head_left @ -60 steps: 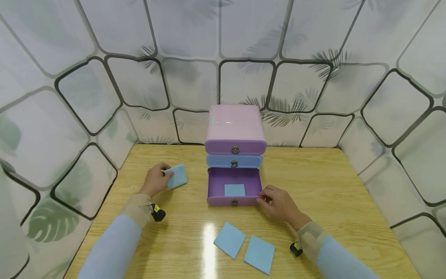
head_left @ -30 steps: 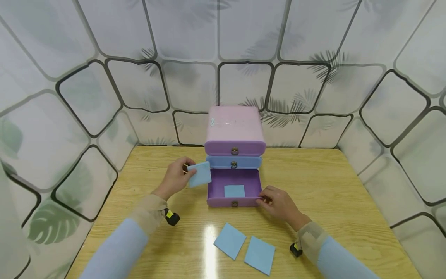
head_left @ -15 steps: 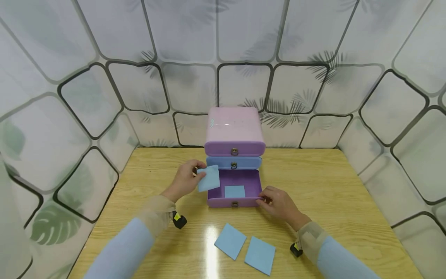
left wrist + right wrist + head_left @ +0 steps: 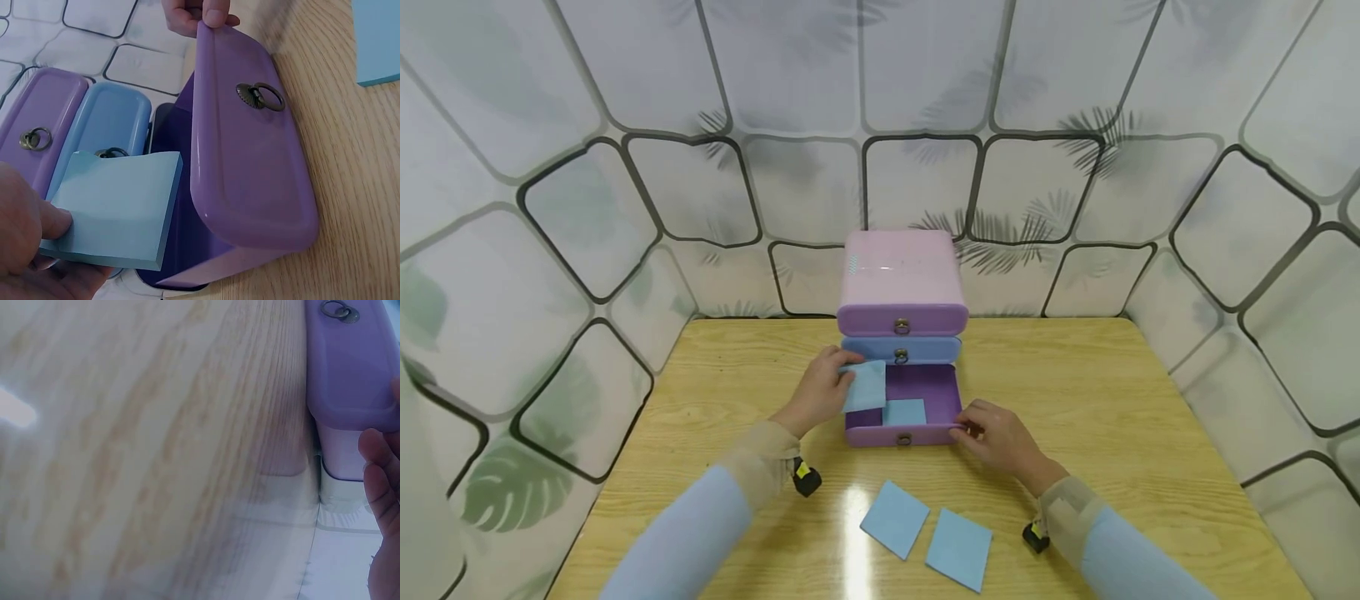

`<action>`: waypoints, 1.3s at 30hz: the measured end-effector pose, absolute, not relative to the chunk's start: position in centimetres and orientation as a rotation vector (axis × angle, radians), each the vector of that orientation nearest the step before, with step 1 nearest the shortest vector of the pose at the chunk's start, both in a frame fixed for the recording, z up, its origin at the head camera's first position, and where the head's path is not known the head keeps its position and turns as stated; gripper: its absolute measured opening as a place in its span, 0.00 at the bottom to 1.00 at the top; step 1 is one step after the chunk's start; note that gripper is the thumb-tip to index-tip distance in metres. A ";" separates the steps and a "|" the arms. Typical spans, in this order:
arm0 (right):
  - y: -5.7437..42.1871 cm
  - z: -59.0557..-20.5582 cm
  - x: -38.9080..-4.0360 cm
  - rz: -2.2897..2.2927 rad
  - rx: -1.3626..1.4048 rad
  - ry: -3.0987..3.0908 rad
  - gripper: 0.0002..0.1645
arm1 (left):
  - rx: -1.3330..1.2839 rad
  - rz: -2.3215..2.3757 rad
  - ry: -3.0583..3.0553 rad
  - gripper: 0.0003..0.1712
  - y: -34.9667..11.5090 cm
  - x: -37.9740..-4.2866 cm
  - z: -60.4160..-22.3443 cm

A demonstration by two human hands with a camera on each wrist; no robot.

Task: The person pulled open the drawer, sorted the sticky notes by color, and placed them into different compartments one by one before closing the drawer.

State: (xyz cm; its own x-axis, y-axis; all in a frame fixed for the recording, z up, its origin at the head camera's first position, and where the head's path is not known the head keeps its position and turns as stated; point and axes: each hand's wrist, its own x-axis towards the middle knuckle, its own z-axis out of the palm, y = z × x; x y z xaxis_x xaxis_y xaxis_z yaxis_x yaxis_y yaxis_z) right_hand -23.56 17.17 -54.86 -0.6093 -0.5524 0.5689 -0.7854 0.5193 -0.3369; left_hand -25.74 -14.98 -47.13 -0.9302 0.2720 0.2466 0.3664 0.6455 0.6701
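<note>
My left hand [image 4: 820, 392] pinches a light blue sticky note pad [image 4: 119, 209] between thumb and fingers, over the left side of the pulled-out bottom drawer [image 4: 940, 392]. Another blue sticky note pad [image 4: 905, 412] lies inside that purple drawer, near its front. With thumb and fingers my right hand [image 4: 1000, 435] grips the right end of the drawer's front edge; the left wrist view shows this grip at the top. The drawer's front [image 4: 256, 144] carries a bronze ring pull [image 4: 262, 97]. Part of the drawer's left side is hidden behind the held pad.
The pink drawer cabinet [image 4: 902, 271] stands at the back of the wooden table [image 4: 1060, 375]. Its blue middle drawer [image 4: 925, 350] sits just above the bottom one. Two more blue sticky note pads, the left one [image 4: 895, 519] and the right one [image 4: 959, 550], lie in front.
My left hand has carried its sticky note pad rightward from the table's left side to over the drawer. My right hand has stayed on the drawer's edge.
</note>
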 end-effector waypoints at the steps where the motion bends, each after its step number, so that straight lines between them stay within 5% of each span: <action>1: 17.2 -54.9 -23.6 0.815 1.102 -2.367 0.07 | -0.538 -1.159 -2.729 0.13 -14.8 -25.8 -47.2; 39: 17.5 -55.5 -23.8 0.807 1.104 -2.365 0.06 | -0.561 -1.259 -2.924 0.13 -8.2 -27.0 -49.6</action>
State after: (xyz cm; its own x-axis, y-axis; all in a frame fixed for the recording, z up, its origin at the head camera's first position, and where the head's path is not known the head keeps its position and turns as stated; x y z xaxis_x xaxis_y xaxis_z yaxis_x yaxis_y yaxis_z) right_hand -23.82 17.52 -55.49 -0.6039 -0.5533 0.5738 -0.7886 0.5194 -0.3291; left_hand -27.00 -8.21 -49.56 -0.9357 0.3489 0.0523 0.2777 0.6371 0.7190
